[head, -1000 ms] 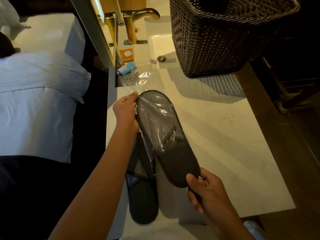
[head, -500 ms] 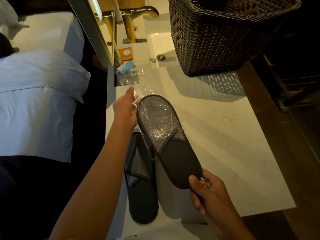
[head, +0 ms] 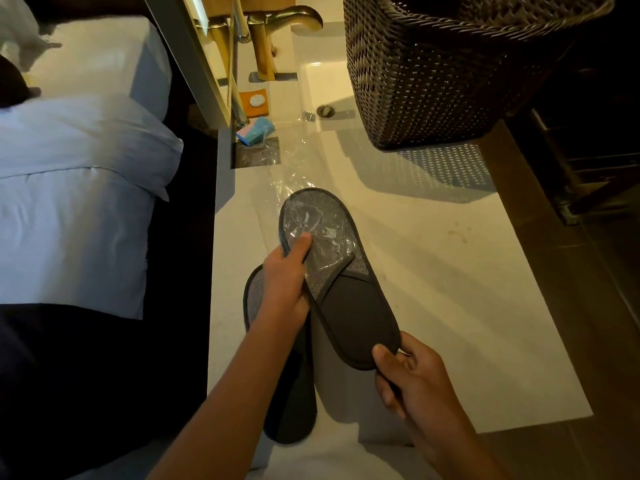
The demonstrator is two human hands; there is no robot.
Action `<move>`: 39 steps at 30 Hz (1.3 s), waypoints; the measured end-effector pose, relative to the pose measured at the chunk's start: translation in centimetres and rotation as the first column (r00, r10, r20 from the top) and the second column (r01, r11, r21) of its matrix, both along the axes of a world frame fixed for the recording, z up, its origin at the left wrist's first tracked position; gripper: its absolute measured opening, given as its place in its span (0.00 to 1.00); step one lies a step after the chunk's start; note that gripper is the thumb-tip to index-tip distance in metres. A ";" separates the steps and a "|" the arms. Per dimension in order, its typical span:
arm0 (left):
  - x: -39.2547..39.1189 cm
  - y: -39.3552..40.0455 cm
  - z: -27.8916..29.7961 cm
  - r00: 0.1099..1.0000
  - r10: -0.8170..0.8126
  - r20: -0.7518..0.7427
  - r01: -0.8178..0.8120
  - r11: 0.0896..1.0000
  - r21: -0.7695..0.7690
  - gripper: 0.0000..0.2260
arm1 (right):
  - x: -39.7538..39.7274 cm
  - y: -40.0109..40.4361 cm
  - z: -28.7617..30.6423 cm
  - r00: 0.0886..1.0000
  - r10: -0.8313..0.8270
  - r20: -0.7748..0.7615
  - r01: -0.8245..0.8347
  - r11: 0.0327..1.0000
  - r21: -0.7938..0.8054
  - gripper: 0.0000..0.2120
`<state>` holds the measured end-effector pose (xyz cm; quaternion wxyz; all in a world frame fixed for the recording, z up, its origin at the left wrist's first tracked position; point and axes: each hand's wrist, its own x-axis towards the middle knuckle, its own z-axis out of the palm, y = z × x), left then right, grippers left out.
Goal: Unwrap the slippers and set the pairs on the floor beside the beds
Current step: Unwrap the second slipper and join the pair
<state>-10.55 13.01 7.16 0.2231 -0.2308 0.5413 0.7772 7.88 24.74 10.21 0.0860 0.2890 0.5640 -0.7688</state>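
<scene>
A: Above the counter's (head: 433, 271) left edge, what holds the wrapped slipper (head: 341, 285)?

B: Left hand (head: 287, 285) pinches its toe, thumb on plastic; right hand (head: 412, 379) grips the heel. The second slipper (head: 287, 403) lies beneath, on the counter.

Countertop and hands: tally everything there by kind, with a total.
Slippers: 2, one held by left hand and right hand, one lying on the countertop
Clear plastic wrap: 1
Woven basket: 1
Soap dish: 1
Blue and pink packet: 1
Total: 6
</scene>
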 end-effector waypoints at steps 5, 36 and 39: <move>-2.4 -0.5 0.7 0.999 0.047 -0.007 -0.048 0.996 -0.072 0.08 | 0.5 0.1 -0.1 1.000 0.024 0.004 -0.024 0.999 0.029 0.08; -1.3 1.0 0.2 0.997 0.034 -0.066 -0.041 0.992 -0.118 0.12 | -3.5 0.9 -1.5 0.998 0.042 0.050 -0.057 0.929 0.366 0.07; -2.3 0.9 0.1 0.997 0.056 -0.055 -0.062 0.991 -0.120 0.09 | -3.1 1.0 -1.6 0.997 0.040 0.072 -0.064 0.930 0.362 0.07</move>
